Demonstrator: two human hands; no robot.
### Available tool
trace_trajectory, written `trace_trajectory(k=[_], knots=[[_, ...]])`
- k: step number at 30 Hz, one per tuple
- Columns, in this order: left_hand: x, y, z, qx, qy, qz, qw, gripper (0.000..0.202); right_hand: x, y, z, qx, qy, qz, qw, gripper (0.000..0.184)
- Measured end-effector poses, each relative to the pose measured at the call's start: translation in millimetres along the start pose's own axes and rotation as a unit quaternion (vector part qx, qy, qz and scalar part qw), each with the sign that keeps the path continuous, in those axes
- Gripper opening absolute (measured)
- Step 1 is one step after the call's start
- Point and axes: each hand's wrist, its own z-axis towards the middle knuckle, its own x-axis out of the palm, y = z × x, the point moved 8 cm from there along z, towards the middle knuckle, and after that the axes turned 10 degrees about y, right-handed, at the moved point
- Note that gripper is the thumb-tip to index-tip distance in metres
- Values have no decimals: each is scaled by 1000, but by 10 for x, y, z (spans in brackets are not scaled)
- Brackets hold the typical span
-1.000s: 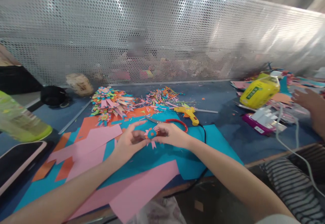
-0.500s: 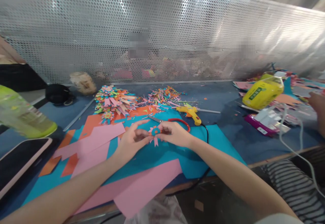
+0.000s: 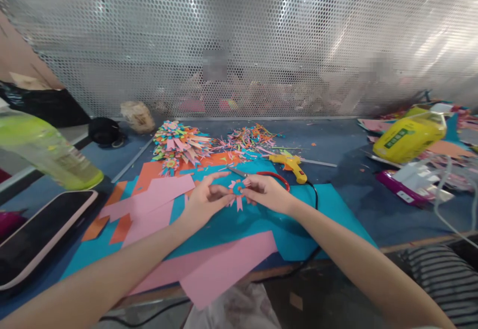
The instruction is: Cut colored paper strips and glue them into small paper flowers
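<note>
Both my hands meet over the blue paper sheet (image 3: pixel 328 219) at the table's middle. My left hand (image 3: pixel 203 202) and my right hand (image 3: pixel 267 192) pinch a small paper flower (image 3: pixel 238 189) between them; it has pink petals and a blue centre. The left index finger sticks out, the other fingers curl. Just behind my right hand lie red-handled scissors (image 3: pixel 274 175) and a yellow glue gun (image 3: pixel 291 164) with a black cord. A heap of finished multicoloured paper flowers (image 3: pixel 177 145) lies further back on the left.
Pink (image 3: pixel 227 267) and orange (image 3: pixel 147 174) paper sheets overlap near the front edge. A phone (image 3: pixel 41 234) and a green bottle (image 3: pixel 48 152) sit left. Paper scraps (image 3: pixel 248 137), a yellow bottle (image 3: pixel 409 135) and a white cable (image 3: pixel 444 189) lie right. A perforated metal screen (image 3: pixel 261 45) closes the back.
The view has shifted, so everything sits further right and higher. My hands still hold the small flower. The other person's hand at the right edge has gone out of view.
</note>
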Motion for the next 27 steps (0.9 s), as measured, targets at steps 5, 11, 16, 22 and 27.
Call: trace_trajectory(k=[5, 11, 16, 22, 27], knots=[[-2, 13, -5, -9, -4, -19, 1000, 57, -9, -21, -1, 5, -2, 0, 1000, 20], [-5, -3, -6, 21, -9, -91, 996, 64, -15, -24, -1, 6, -5, 20, 1000, 20], [14, 28, 3, 22, 8, -100, 995, 64, -18, -40, 12, 5, -10, 10, 1000, 20], [4, 65, 0, 30, 14, -71, 997, 63, 19, -10, -3, -4, 5, 0, 1000, 21], [-43, 97, -20, 22, -12, -53, 998, 66, 47, 10, -13, -8, 21, -14, 1000, 21]])
